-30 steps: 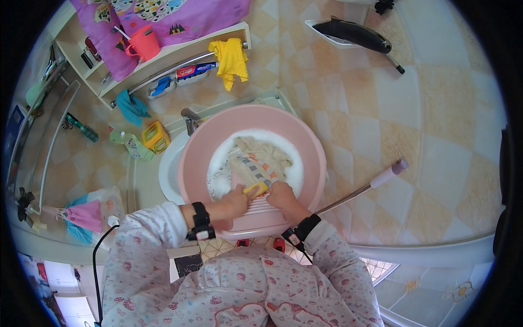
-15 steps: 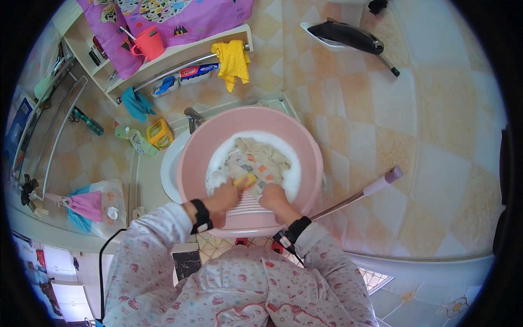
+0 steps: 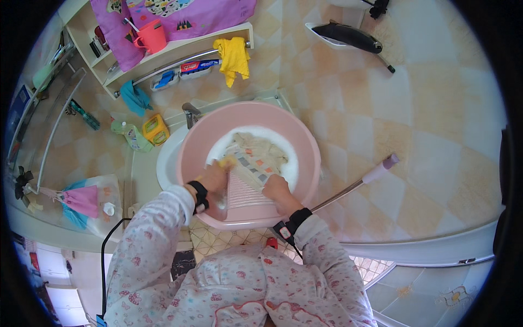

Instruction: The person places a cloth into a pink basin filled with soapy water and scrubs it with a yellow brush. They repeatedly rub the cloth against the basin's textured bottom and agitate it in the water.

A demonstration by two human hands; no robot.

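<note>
A pink basin (image 3: 301, 141) stands over the white sink (image 3: 166, 166), with foamy water in it. Its near side has a ridged washboard (image 3: 248, 194). A beige cloth with orange and grey squares (image 3: 251, 160) lies partly in the suds and stretches onto the ridges. My left hand (image 3: 213, 177) is closed round a yellow bar of soap (image 3: 227, 162) at the cloth's left edge; motion blurs it slightly. At the cloth's lower right end, my right hand (image 3: 277, 188) grips the fabric against the washboard. Black bands circle both wrists.
Behind the basin is a metal faucet (image 3: 190, 113). A yellow container (image 3: 156, 130) and a green pouch (image 3: 132, 135) stand left of it. A yellow rag (image 3: 233, 59) hangs from the rail above. A rod with a pink handle (image 3: 381, 168) leans at the right.
My left hand has moved left and up with the soap, off the cloth's middle. My right hand has shifted slightly right, and the cloth lies straighter across the washboard.
</note>
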